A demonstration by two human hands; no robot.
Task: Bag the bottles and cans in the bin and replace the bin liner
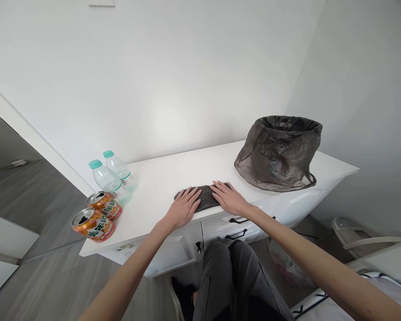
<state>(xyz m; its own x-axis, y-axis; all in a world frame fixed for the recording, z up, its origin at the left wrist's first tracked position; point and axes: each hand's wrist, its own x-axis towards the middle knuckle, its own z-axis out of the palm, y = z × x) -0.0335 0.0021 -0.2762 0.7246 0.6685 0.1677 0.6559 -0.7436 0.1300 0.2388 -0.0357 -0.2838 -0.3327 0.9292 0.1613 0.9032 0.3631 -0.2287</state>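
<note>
L-hand grip [185, 207] & R-hand grip [230, 199] spread wide, flat on dk folded plastic [206, 199], approx. rectangular, sl. creased.

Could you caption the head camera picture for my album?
Left hand and right hand lie flat on a dark folded bundle, orange cans and bottles leftward, dark bag rightward.

The left hand [183, 208] and right hand [233, 199] lie flat, face down and side by side, apart, fingers [217, 191] extended. The bare left forearm [132, 272] and right forearm [307, 256] reach forward, converging.
</note>
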